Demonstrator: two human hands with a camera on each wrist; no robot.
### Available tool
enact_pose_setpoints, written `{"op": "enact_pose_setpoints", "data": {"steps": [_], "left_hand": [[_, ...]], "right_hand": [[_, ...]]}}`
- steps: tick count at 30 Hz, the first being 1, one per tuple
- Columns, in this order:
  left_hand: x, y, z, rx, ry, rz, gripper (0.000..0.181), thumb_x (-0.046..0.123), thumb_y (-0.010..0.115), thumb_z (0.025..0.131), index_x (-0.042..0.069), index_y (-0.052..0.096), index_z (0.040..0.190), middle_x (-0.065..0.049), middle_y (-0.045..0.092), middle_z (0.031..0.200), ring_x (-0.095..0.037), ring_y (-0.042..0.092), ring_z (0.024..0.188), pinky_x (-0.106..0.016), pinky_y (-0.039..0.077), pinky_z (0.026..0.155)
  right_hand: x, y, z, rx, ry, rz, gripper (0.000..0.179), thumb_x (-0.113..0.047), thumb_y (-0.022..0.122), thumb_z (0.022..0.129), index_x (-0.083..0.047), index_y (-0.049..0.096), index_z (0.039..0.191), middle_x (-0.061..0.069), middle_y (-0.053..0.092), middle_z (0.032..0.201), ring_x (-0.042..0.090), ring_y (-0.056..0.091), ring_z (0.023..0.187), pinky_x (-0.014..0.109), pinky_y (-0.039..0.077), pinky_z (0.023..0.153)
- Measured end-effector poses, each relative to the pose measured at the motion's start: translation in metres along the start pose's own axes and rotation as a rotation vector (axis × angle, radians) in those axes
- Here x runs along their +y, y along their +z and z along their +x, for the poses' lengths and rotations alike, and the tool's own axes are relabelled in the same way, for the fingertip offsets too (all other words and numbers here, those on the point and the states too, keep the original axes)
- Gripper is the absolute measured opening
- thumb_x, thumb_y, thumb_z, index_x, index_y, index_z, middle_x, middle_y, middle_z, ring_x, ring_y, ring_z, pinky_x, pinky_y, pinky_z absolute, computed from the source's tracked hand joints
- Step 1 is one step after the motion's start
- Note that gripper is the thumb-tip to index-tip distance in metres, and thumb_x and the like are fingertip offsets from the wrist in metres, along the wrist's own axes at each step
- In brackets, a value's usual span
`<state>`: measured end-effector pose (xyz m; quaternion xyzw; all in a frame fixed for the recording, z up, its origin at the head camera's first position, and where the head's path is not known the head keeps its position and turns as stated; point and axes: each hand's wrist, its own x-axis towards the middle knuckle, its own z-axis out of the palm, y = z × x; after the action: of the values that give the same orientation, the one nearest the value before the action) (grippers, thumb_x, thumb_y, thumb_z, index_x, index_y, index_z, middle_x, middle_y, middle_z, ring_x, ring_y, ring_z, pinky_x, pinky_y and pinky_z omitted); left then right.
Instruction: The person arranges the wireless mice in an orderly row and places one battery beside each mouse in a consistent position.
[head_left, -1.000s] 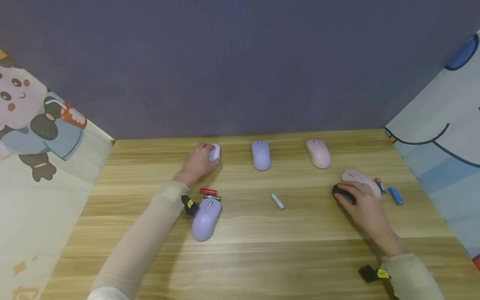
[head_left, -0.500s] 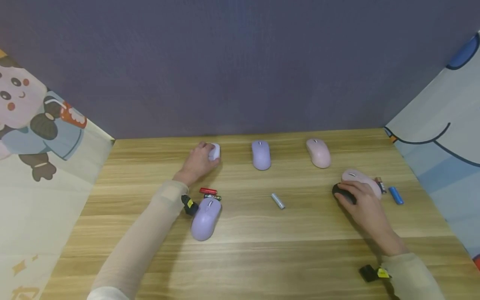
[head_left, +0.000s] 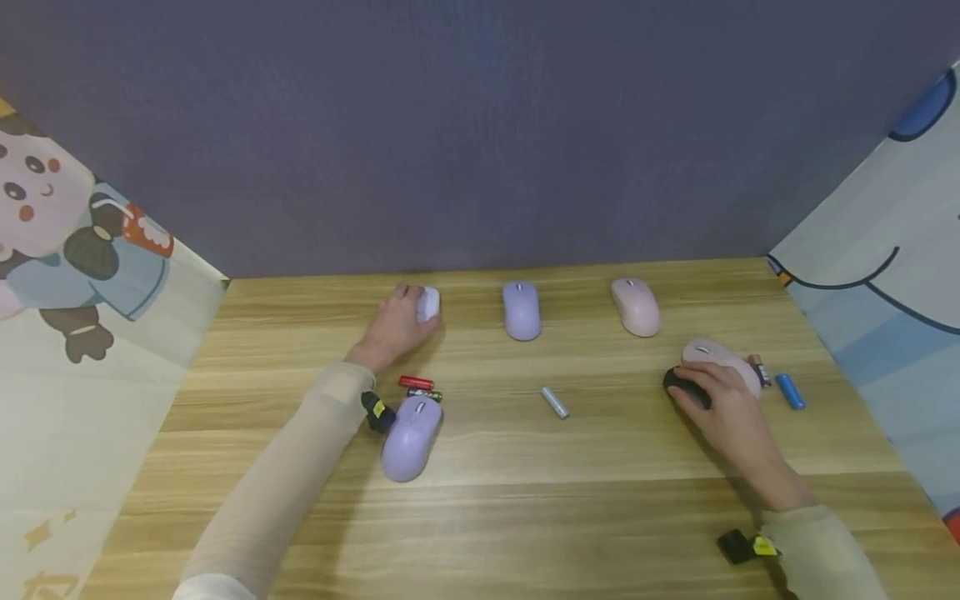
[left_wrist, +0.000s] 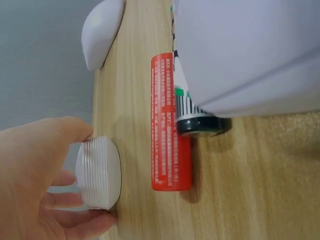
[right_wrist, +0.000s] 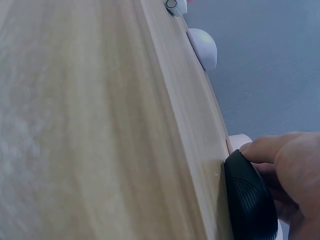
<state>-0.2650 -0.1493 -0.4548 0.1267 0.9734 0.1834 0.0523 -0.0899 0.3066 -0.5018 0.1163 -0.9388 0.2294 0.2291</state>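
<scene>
At the back left of the table my left hand (head_left: pixel 393 329) grips a small white mouse (head_left: pixel 428 305), thumb on one side and fingers on the other. Its ribbed side shows in the left wrist view. Nearer me lie a red battery (head_left: pixel 416 382), a striped battery (head_left: pixel 425 395) and a lilac mouse (head_left: pixel 411 440). On the right, my right hand (head_left: pixel 731 412) holds a black mouse (head_left: pixel 686 388) with ribbed sides, thumb and fingers around it. Just behind that hand rests a pink mouse (head_left: pixel 712 354), partly covered by the fingers.
A second lilac mouse (head_left: pixel 522 312) and another pink mouse (head_left: pixel 636 307) stand along the back of the wooden table (head_left: pixel 555 517). A silver battery (head_left: pixel 555 402) lies mid-table. Right of my right hand are a dark battery (head_left: pixel 759 371) and a blue battery (head_left: pixel 791 391). A dark wall (head_left: pixel 480 150) rises behind.
</scene>
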Motion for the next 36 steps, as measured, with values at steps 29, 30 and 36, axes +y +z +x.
{"op": "enact_pose_setpoints", "data": {"steps": [29,30,36], "left_hand": [[0.017,-0.013,-0.07,0.159,0.111,-0.105,0.055,0.034,0.068,0.098,-0.003,0.057,0.139,-0.022,0.055,0.144,-0.042,0.057,0.129,-0.054,0.048,0.111],[0.017,-0.013,-0.073,0.155,0.113,-0.103,0.055,0.035,0.067,0.099,-0.002,0.057,0.139,-0.022,0.055,0.144,-0.042,0.056,0.13,-0.054,0.047,0.112],[0.018,-0.014,-0.09,0.188,0.159,-0.093,0.05,0.033,0.069,0.098,-0.002,0.062,0.133,-0.021,0.06,0.139,-0.041,0.058,0.127,-0.055,0.049,0.11]], "right_hand": [[0.001,0.001,0.001,0.031,-0.033,0.013,0.033,0.003,0.085,0.075,0.008,0.073,0.106,0.025,0.07,0.115,0.044,0.061,0.109,0.044,0.046,0.103],[0.001,0.001,0.001,0.029,-0.03,0.014,0.033,0.003,0.085,0.075,0.008,0.073,0.106,0.025,0.07,0.115,0.044,0.061,0.109,0.045,0.046,0.102],[0.001,0.001,0.001,0.022,-0.016,0.02,0.033,0.003,0.084,0.076,0.007,0.073,0.106,0.025,0.07,0.115,0.044,0.06,0.11,0.052,0.046,0.098]]}}
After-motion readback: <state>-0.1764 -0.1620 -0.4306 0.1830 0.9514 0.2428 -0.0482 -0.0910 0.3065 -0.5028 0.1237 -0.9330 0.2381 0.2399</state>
